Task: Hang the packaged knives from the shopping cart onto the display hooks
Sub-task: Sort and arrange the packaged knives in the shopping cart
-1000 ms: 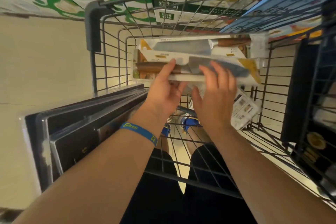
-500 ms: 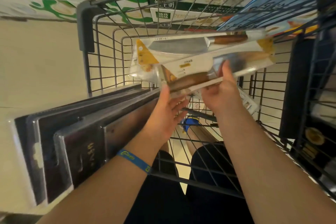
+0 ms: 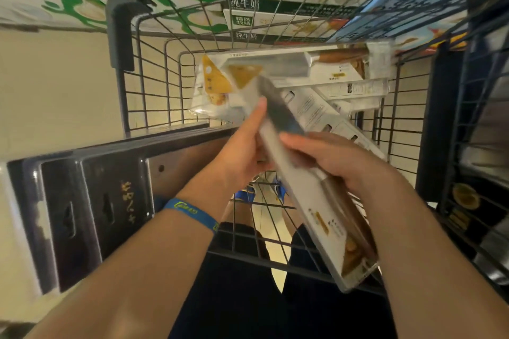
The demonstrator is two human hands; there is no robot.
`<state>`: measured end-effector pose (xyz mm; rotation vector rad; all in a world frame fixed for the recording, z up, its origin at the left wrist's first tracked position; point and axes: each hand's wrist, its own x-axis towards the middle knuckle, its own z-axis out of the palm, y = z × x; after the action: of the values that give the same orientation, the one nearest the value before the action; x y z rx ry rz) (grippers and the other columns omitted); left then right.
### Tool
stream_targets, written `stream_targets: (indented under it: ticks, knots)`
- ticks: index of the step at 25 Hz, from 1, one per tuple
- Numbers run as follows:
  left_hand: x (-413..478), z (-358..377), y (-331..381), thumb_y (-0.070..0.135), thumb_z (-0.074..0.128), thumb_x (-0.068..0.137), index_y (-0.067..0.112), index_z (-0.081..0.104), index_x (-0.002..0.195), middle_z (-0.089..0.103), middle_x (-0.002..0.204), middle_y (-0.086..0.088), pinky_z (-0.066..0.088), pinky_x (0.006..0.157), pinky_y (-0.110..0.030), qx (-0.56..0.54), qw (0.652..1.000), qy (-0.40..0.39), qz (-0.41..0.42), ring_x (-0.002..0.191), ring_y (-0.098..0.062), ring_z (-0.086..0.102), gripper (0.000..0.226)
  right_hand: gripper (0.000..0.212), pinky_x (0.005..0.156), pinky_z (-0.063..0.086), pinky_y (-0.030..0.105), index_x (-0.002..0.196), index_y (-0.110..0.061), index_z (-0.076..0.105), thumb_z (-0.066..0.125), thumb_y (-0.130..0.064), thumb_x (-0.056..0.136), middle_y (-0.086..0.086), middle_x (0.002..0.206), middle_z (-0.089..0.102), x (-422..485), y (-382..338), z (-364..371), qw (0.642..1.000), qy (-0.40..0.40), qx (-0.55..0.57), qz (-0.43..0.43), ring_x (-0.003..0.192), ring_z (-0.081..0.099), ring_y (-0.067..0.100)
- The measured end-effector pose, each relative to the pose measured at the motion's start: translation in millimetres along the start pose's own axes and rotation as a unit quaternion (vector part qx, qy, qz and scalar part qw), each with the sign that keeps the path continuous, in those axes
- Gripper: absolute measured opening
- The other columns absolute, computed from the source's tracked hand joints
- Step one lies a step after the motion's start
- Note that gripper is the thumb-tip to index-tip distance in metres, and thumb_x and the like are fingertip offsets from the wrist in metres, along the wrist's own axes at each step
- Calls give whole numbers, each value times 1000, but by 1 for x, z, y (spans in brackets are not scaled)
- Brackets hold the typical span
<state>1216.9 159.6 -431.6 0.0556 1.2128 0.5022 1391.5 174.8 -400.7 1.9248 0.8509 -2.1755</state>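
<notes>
I look down into a black wire shopping cart. Both hands hold one packaged knife, a long clear blister pack with a steel blade and wooden handle, turned diagonally with its handle end near my body. My left hand holds its left edge near the blade, thumb stretched up along it. My right hand grips it from the right, fingers curled over the top. Several more packaged knives lie stacked across the far end of the cart. No display hooks are in view.
Dark flat boxed items stand upright along the cart's left side. Milk cartons and other stacked boxes show beyond the cart's far wall. A dark display rack stands at the right. The beige floor lies left.
The knife pack has come off the stack and swung from lying crosswise to diagonal, handle end toward me. My right hand moved down and over its top; the left stays on its left edge.
</notes>
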Motion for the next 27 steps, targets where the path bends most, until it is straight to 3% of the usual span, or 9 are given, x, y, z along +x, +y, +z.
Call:
stream_targets:
  ticks: [5,8,13,17,19,20,22,24,27]
  knots:
    - [4,13,13,52,31,106,8,52,142,63,136,-19,47,109,-46,-196,976,57,71,124,-32,62,61,103,96,50,46,145,-38,43,73,-84,58,-4,140,57,7,-21,9,933,217,-277,-77,122,58,22]
    - [13,21,26,45,38,107,11,53,141,60,141,-16,46,111,-40,-286,945,110,118,126,-27,60,51,92,106,40,45,150,-24,40,68,-72,78,4,148,47,14,-5,20,851,409,-271,-189,134,44,27]
    - [36,20,40,44,47,105,11,52,144,61,140,-13,52,100,-34,-320,929,139,122,128,-26,60,52,76,89,52,35,149,-27,39,66,-63,87,1,134,59,45,2,49,947,253,180,-86,114,62,14]
    - [39,17,36,47,48,103,11,61,130,71,122,-9,59,86,-31,-268,947,128,125,112,-22,67,47,43,64,59,21,123,-17,51,77,-13,89,5,112,65,79,-29,20,799,276,524,-108,90,73,16]
    - [38,19,32,53,46,103,16,64,121,71,107,1,54,78,-29,82,975,158,136,104,-17,66,44,41,54,55,17,111,-23,54,68,9,89,11,115,61,88,-46,8,757,298,568,-123,86,72,19]
    - [39,19,27,59,46,100,19,63,124,67,108,5,51,78,-29,322,924,156,135,103,-17,63,49,41,55,56,18,108,-24,56,66,11,89,12,113,62,92,-55,3,747,308,574,-131,83,73,20]
    - [40,17,12,67,53,91,22,57,132,61,119,1,49,88,-35,739,658,106,96,108,-22,57,61,33,66,62,24,109,-21,56,65,6,92,10,105,65,96,-69,-9,751,312,563,-147,84,75,19]
    - [34,7,-7,61,64,87,21,48,139,52,134,-8,39,102,-46,905,414,69,72,122,-30,48,68,16,68,62,24,105,-12,58,66,-2,94,9,100,69,97,-75,-19,798,297,509,-124,90,76,20]
    - [23,-16,-25,34,59,96,8,40,147,42,145,-19,31,110,-57,960,268,75,7,133,-39,39,61,17,68,63,26,103,-7,62,71,-17,93,11,104,68,95,-68,-22,815,265,512,-63,93,73,20]
